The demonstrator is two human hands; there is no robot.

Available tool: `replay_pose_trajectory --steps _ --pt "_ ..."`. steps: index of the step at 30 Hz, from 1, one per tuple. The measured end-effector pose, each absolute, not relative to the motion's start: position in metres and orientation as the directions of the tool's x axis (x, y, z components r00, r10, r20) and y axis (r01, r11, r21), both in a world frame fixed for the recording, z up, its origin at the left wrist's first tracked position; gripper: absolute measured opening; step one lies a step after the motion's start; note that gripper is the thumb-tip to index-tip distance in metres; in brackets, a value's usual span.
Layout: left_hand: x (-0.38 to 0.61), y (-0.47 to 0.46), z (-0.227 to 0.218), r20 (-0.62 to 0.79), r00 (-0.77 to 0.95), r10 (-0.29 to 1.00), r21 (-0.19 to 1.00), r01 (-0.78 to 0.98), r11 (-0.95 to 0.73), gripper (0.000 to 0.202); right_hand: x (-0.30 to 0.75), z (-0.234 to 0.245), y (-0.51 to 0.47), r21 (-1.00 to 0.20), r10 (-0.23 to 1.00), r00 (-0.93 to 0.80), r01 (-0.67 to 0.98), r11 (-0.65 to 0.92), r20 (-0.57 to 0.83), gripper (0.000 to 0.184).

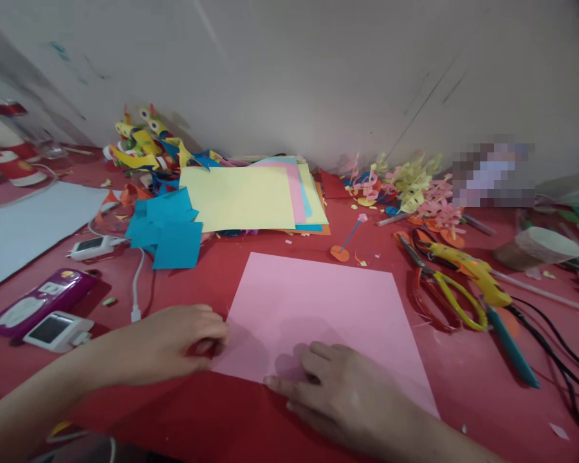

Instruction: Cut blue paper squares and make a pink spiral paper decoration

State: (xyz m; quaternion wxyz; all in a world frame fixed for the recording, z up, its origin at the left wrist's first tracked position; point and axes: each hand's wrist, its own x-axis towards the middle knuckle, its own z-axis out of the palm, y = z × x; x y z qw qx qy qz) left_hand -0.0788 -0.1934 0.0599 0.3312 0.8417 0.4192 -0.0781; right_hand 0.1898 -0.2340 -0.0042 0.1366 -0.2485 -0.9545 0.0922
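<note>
On the red tabletop [231,245], I'm resting my half-open right hand [340,386] on an unfolded, seemingly uncut pink paper sheet [328,299], left hand [186,334] curling at its left edge, grip unclear.

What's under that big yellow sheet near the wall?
Past its right edge, pink paper, light-blue paper and darker blue paper stick out; whatever lies under its middle is covered.

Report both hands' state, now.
Left hand: fingers curled at the pink sheet's left edge; whether it grips can't be told.
Right hand: loosely open, fingers bent, over the sheet's near edge.
</note>
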Motion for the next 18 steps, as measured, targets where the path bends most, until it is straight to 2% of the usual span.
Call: replay_pose_trajectory --steps 3,6,10,18 --pt "-0.075 -0.188 0.071 -0.422 0.664 0.617 0.594 0.717 -0.365 0.016 0.189 -0.003 -0.234 -0.259 0.506 -0.829 0.447 0.856 0.239 0.024" --pt "-0.060 -0.188 0.071 -0.351 0.685 0.638 0.643 0.672 -0.367 0.004 0.189 -0.003 -0.234 -0.274 0.514 -0.827 0.452 0.849 0.229 0.025" --pt "-0.040 -0.195 0.052 -0.288 0.712 0.640 0.601 0.655 -0.458 0.021 0.190 -0.006 -0.234 -0.257 0.500 -0.839 0.446 0.857 0.213 0.028" --pt "-0.055 -0.201 0.034 -0.304 0.656 0.691 0.546 0.714 -0.438 0.026 0.191 -0.005 -0.234 -0.227 0.494 -0.849 0.452 0.863 0.186 0.026"
